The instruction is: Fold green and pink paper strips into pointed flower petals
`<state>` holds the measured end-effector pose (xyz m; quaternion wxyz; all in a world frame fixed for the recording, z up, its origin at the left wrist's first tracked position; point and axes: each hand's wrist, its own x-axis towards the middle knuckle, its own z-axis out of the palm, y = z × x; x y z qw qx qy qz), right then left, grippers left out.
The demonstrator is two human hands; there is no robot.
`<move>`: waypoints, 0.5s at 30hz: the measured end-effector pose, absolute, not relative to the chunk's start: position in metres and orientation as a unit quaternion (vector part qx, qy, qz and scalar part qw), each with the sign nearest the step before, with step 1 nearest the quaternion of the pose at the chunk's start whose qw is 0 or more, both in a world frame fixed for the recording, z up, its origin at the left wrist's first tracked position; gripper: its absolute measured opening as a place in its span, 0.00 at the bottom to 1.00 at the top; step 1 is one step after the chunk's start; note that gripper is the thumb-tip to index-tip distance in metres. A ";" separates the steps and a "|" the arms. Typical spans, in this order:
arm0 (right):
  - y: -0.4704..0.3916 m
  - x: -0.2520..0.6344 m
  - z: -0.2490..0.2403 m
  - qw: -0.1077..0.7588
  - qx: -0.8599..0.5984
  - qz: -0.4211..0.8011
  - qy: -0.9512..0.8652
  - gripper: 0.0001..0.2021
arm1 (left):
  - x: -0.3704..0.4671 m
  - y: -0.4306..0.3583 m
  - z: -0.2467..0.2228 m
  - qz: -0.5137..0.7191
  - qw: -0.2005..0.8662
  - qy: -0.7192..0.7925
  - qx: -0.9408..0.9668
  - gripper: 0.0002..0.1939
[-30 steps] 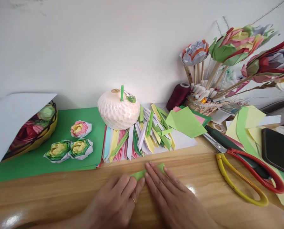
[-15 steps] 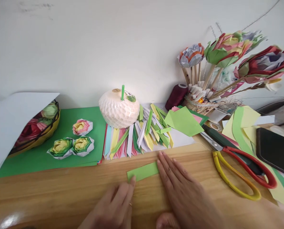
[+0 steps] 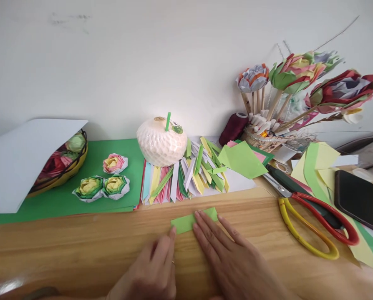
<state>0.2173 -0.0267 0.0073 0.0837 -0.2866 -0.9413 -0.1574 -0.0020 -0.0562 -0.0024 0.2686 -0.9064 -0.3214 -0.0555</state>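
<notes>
Both hands lie flat and open, gripping nothing: right hand [image 3: 233, 258] presses its fingertips on the light green paper strip [image 3: 186, 221] to pin it to the wooden table [image 3: 80, 250], while left hand [image 3: 155, 271] touches the strip's lower left end with one fingertip. It's a narrow folded rectangle, slightly tilted, low centre of frame. Just above it fan the folded paper strips [image 3: 186, 177]; scissors [image 3: 311, 225] lie at right.

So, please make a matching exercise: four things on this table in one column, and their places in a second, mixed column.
Things:
1. light green strip
2. scissors
3. dark phone
4. basket

Places:
A. far left, under a white sheet
B. under the fingers of both hands
C. far right, on yellow paper
D. right of the hands, on bare wood

Pairs: 1-B, 2-D, 3-C, 4-A
</notes>
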 end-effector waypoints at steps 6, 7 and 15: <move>-0.025 0.228 0.010 0.089 -0.290 -0.174 -0.937 0.47 | -0.001 -0.057 -0.001 -0.050 0.286 -0.323 -0.901 0.11; -0.024 0.229 0.008 0.096 -0.300 -0.172 -0.933 0.48 | -0.001 -0.057 -0.001 -0.047 0.288 -0.321 -0.901 0.12; -0.011 0.253 0.015 0.074 -0.315 -0.151 -0.934 0.45 | -0.002 -0.057 0.002 -0.025 0.303 -0.302 -0.904 0.10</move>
